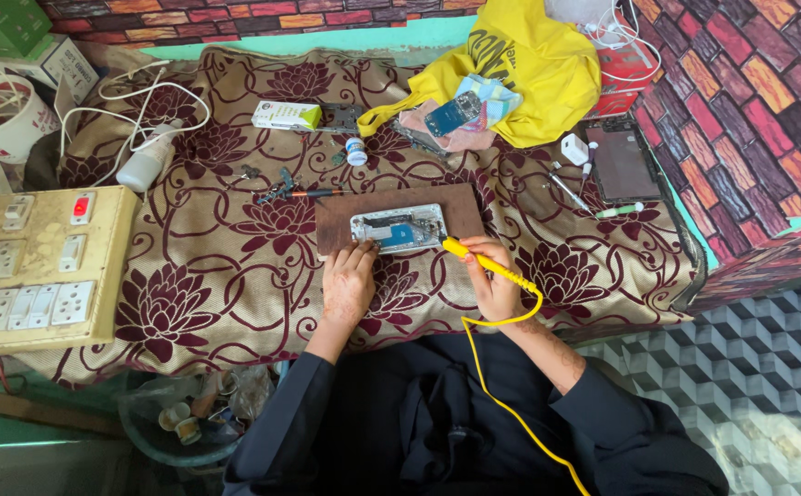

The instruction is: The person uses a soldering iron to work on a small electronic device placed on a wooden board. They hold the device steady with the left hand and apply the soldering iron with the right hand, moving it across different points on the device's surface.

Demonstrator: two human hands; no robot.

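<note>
An opened phone [398, 228] with a silver frame and a blue part inside lies on a brown board [465, 209] on a floral cloth. My left hand [349, 280] rests flat at the phone's near left corner, fingertips touching it. My right hand [494, 276] grips a yellow soldering iron [470, 254] whose tip reaches the phone's right end. Its yellow cord [488, 367] loops down over my dark sleeve.
A beige switch-and-socket board [38, 266] sits at left. Behind the board lie pliers [276, 190], a small white pot [355, 152], a white-green box [286, 115], a yellow bag [529, 64] and another dark phone [621, 165]. A white bottle [148, 161] and cables lie at the far left.
</note>
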